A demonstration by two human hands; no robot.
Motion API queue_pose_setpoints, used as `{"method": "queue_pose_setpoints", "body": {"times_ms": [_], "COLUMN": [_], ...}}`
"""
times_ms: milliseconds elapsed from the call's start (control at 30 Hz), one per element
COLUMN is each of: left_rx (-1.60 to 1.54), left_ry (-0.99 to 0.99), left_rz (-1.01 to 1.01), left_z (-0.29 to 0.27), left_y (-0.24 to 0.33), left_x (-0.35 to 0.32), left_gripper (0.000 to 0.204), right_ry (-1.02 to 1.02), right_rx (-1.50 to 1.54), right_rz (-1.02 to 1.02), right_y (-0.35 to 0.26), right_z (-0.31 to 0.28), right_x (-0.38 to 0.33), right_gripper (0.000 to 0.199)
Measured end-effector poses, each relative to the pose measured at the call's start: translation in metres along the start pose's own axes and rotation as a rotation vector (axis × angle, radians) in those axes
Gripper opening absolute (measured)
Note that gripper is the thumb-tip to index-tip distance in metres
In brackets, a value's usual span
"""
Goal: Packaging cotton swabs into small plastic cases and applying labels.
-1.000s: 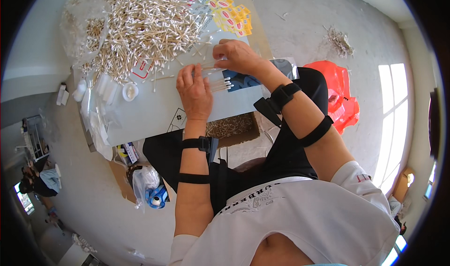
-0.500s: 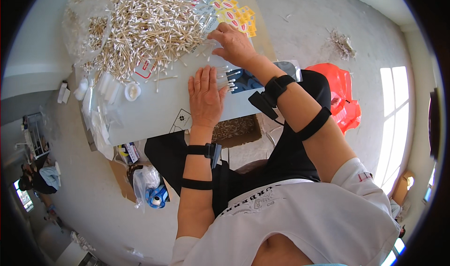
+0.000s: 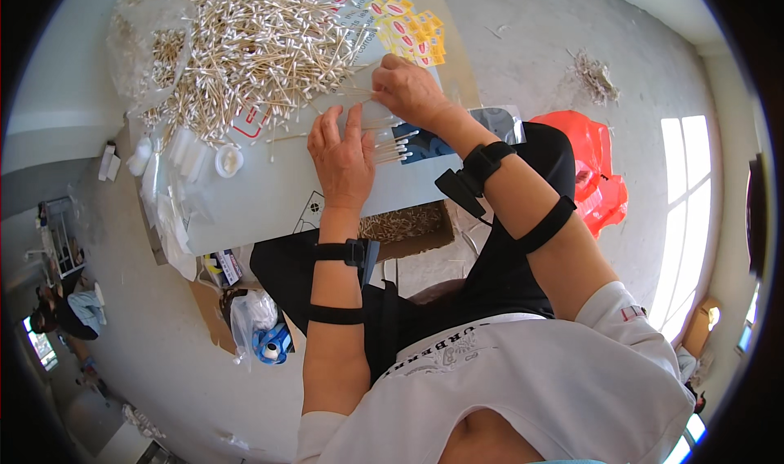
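Observation:
My right hand (image 3: 408, 92) pinches the ends of a few cotton swabs (image 3: 353, 93) that point left over the table (image 3: 269, 188). Just to the left and nearer, my left hand (image 3: 343, 158) is open, its fingers apart and slightly bent over the tabletop. A small row of swabs (image 3: 396, 149) lies beside it, partly hidden by the hand, with white tips toward the right on a dark blue patterned sheet (image 3: 426, 144). Beyond both hands spreads a big loose heap of cotton swabs (image 3: 253, 47) with wooden sticks and white tips.
Yellow-and-white printed labels (image 3: 418, 35) lie at the far right of the table. Left are a small round white tub (image 3: 229, 161) and a clear plastic bag (image 3: 147, 55). Under the near edge is a cardboard box (image 3: 412, 227) of sticks; a red bag (image 3: 600, 174) sits right.
My left hand has lifted its flat fingers off the row of swabs and shifted left. My right hand has drawn nearer and closed on a few swabs from the heap's edge.

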State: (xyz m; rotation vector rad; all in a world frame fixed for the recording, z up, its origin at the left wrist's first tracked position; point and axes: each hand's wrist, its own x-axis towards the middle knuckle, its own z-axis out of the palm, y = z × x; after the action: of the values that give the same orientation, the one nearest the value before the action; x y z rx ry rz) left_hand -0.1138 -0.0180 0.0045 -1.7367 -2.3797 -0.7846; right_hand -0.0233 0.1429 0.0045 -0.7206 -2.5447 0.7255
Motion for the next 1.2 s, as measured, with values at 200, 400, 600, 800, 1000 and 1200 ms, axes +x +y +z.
{"method": "queue_pose_setpoints", "body": {"times_ms": [200,400,600,800,1000,1200], "left_rx": [0.123,0.17,0.095,0.085,0.093,-0.108], "left_ry": [-0.024,0.12,-0.126,-0.11,-0.072,-0.033], "left_rz": [-0.001,-0.041,0.137,0.095,0.12,0.046], "left_z": [0.004,-0.004,0.002,0.007,0.009,0.005], "left_y": [-0.017,-0.024,-0.003,0.002,0.005,-0.003], "left_x": [0.015,0.014,0.005,-0.006,-0.005,-0.016], "left_gripper": [0.043,0.05,0.056,0.056,0.053,0.045], "right_ry": [-0.021,-0.024,-0.168,-0.077,-0.089,0.208], "right_rx": [-0.023,0.031,0.032,0.09,-0.169,0.247], "right_rz": [-0.015,-0.037,-0.04,0.275,0.13,0.142], "right_y": [0.0,0.007,-0.008,-0.021,-0.014,-0.002], "right_z": [0.001,-0.005,-0.016,0.002,0.011,-0.001], "right_x": [0.002,-0.005,-0.011,0.019,0.051,0.001], "right_gripper": [0.009,0.011,0.012,0.017,0.016,0.017]}}
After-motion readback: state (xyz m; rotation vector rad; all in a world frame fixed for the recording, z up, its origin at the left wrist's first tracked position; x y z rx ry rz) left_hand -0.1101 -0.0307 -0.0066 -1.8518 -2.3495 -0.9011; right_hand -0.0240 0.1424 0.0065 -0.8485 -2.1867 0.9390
